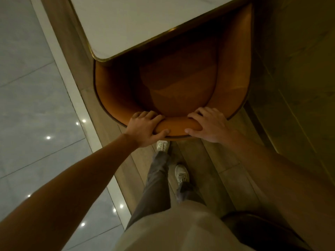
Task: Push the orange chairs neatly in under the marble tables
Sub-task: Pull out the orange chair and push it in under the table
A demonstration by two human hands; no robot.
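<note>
Orange upholstery, curved shell back: the chair (177,82) sits directly ahead and below, with the fore part of its seat tucked beneath the marble table (126,24). The table top is pale, with a brass-coloured rim and a rounded corner. That corner overlaps the chair's side at the left of the view. The rear part of the seat and the whole backrest show clear of the table edge.

Left hand (146,127): clamped on the top rail of the backrest, fingers over the inner side, thumb wrapped along the outer side. Right hand (208,124): gripping the same rail, fingers curled over the top, thumb pointing inward along the padding. The hands are apart, with a short stretch of rail bare between the thumbs. Both arms are bare and extended.

The person stands on a wood-plank floor (226,178). Grey polished tiles (36,105) lie to the left, dotted with reflected light. Grey trousers (157,178), white shoes (182,173): one foot is just behind the chair back, the other further back. Dark rounded object (262,230) at lower right; cannot tell what it is.
</note>
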